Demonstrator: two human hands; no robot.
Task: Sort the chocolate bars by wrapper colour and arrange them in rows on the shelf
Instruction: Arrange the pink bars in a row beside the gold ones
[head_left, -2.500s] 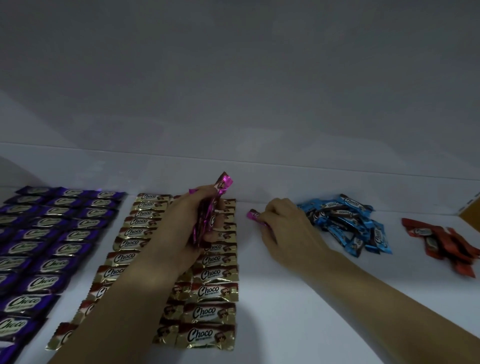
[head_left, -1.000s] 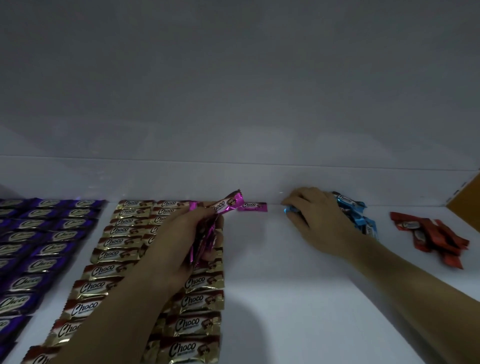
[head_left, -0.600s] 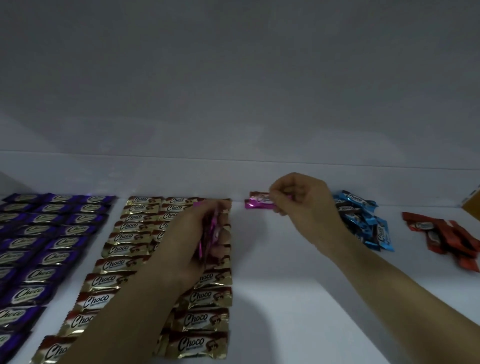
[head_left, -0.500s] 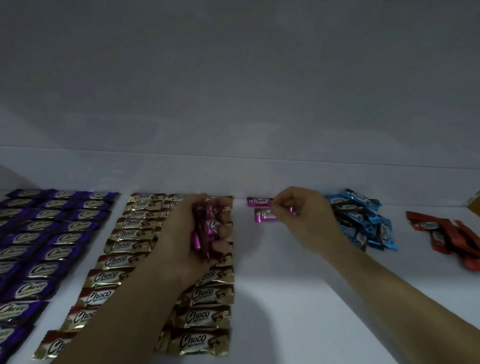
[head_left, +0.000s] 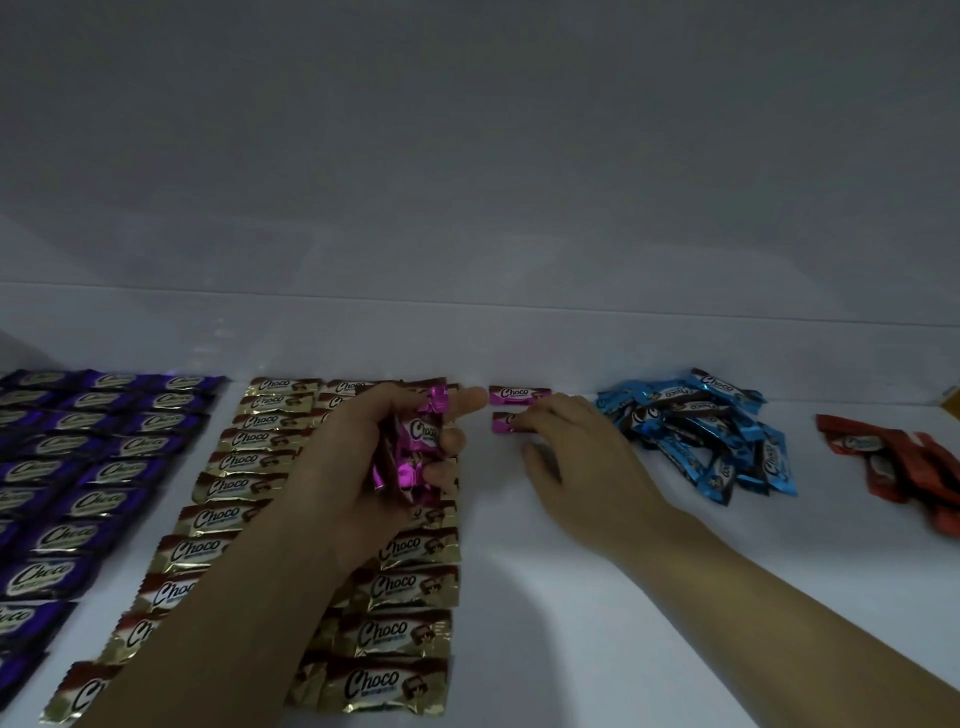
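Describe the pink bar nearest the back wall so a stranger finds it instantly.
On the white shelf, find the gap between the gold rows and the blue pile. Of two pink bars there, it is the rear pink bar, logo fully showing; the fingers of the right hand partly cover the front pink bar.

Grey wall (head_left: 467, 156), tan object (head_left: 952, 410) far right

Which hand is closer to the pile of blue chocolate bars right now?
Right. The right hand sits just left of the blue pile; the left hand holds pink bars over the gold rows, farther left.
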